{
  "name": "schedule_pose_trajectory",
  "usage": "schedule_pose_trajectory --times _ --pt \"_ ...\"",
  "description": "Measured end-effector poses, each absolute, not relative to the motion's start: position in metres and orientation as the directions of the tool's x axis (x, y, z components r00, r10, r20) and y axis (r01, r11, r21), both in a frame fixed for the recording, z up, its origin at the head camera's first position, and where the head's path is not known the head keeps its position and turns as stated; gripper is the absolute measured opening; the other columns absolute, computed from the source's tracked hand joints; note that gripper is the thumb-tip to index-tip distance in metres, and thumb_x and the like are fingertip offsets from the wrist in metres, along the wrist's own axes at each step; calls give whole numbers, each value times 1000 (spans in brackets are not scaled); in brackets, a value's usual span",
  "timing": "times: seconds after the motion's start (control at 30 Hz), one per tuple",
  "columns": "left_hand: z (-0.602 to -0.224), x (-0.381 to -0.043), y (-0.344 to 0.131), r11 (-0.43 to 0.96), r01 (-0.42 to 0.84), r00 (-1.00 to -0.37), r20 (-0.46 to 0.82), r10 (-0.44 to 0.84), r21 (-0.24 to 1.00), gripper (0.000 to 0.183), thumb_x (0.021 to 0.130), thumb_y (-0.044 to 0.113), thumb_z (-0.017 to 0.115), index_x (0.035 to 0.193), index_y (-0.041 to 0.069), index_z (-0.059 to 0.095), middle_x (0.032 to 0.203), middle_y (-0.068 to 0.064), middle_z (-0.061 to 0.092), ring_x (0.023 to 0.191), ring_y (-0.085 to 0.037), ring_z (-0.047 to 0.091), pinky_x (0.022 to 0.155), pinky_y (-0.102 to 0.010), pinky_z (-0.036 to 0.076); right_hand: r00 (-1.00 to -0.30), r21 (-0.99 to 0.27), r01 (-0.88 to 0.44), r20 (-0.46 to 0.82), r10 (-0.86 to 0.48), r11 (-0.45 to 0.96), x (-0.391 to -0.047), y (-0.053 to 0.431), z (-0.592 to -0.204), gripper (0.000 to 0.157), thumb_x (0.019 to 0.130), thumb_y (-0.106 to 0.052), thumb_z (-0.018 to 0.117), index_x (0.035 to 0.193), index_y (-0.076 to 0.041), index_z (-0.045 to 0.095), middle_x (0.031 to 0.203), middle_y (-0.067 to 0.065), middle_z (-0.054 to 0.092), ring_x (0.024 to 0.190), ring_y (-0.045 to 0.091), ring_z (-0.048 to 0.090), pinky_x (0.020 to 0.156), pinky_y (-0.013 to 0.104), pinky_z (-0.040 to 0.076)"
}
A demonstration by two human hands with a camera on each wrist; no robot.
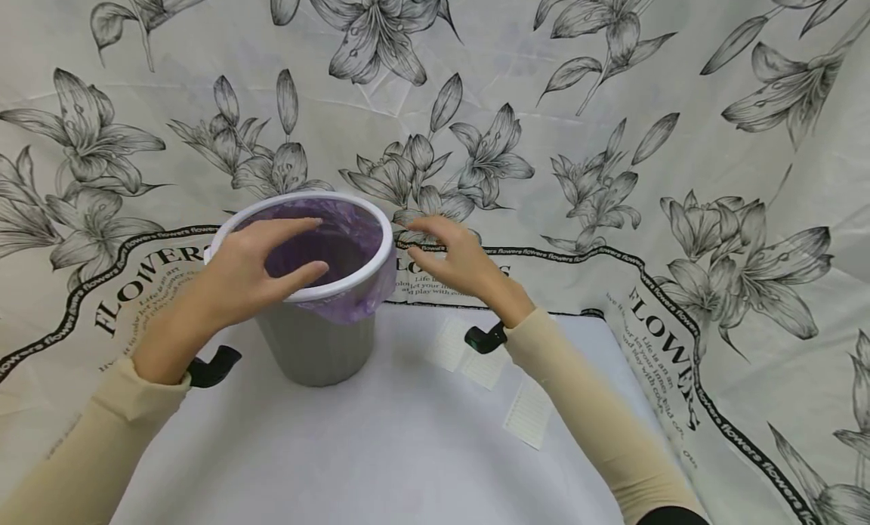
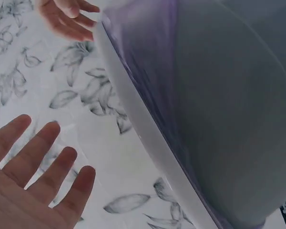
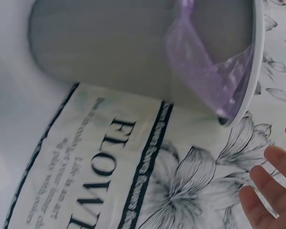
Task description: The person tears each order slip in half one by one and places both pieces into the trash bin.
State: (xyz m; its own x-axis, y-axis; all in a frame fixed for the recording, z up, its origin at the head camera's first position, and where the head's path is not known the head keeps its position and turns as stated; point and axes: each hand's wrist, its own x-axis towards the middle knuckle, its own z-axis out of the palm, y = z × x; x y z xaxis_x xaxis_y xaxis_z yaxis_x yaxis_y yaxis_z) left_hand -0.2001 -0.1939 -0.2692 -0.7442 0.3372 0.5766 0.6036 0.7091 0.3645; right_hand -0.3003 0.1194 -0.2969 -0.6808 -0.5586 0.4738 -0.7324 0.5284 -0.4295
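A grey trash can (image 1: pixel 319 351) stands upright on the white surface, with a white rim ring (image 1: pixel 386 242) around its mouth. Inside it hangs a purple plastic trash bag (image 1: pixel 350 306), its edge folded out below the ring. My left hand (image 1: pixel 238 272) is held at the can's near left side with thumb and fingers spread, holding nothing. To the right of the rim, my right hand (image 1: pixel 458 260) hovers with its fingers apart, also holding nothing. The left wrist view shows the left fingers (image 2: pixel 43 152) clear of the white ring.
Several pale printed paper slips (image 1: pixel 529 413) lie on the white tabletop (image 1: pixel 340 457) right of the can. A white cloth with black flower drawings (image 1: pixel 381 34) hangs behind and down both sides. Dark wrist cameras (image 1: pixel 214 366) are strapped to both wrists.
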Motion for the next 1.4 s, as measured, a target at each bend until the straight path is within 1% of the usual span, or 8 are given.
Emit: schedule_pose_trajectory --times 0.17,0.33,0.43,0.63,0.8,1.1,1.23,1.4 --pt "-276 -194 -170 617 728 -636 633 442 300 68 84 26 85 145 10 59 146 -12 60 144 -40 46 118 -60 36 -708 -394 -706 408 -576 589 -299 149 -311 49 100 -29 65 144 -7 57 151 13 55 144 30 47 120 48 38" --pt "-293 -192 -144 488 840 -503 680 533 239 72 88 35 81 148 7 54 151 -13 57 150 -41 38 120 -61 32 -786 -422 -616 265 -559 665 -302 179 -343 59 101 -34 64 151 -7 49 158 18 45 149 36 40 120 55 35" --pt "-305 -189 -132 435 866 -474 684 555 246 72 90 38 79 149 7 52 152 -13 55 151 -41 36 121 -60 31 -813 -429 -575 205 -545 696 -305 194 -366 63 100 -34 65 153 -4 46 158 20 45 148 40 40 119 59 35" --pt "-337 -184 -109 387 849 -528 616 584 360 78 88 31 82 154 10 47 158 -9 49 155 -34 31 124 -53 31 -849 -407 -514 120 -514 755 -312 213 -421 69 99 -38 65 153 -2 43 157 20 47 146 40 43 119 57 36" --pt "-370 -183 -91 379 811 -581 538 611 445 77 90 34 79 155 12 45 159 -8 47 154 -32 32 123 -53 32 -882 -453 -437 47 -469 777 -313 220 -458 74 98 -41 66 155 -1 41 158 20 45 147 40 42 121 56 35" --pt "-450 -185 -67 481 468 -855 241 460 741 73 92 49 73 155 23 46 157 0 49 147 -28 43 117 -56 39 -903 -489 -359 -31 -428 795 -316 219 -503 80 94 -41 71 154 2 40 157 23 45 147 42 42 121 55 33" --pt "-478 -187 -63 555 380 -909 189 371 740 73 91 55 72 152 21 50 152 -2 56 142 -29 50 114 -54 43 -908 -467 -361 -23 -419 807 -319 216 -516 82 93 -44 72 152 4 42 156 25 46 146 43 42 122 54 33" --pt "-502 -190 -60 609 343 -931 174 320 715 71 91 56 70 149 17 53 141 -6 64 132 -29 58 107 -52 49 -921 -389 -335 -57 -385 858 -318 215 -527 82 92 -48 71 152 1 44 156 23 47 147 42 40 123 54 31"
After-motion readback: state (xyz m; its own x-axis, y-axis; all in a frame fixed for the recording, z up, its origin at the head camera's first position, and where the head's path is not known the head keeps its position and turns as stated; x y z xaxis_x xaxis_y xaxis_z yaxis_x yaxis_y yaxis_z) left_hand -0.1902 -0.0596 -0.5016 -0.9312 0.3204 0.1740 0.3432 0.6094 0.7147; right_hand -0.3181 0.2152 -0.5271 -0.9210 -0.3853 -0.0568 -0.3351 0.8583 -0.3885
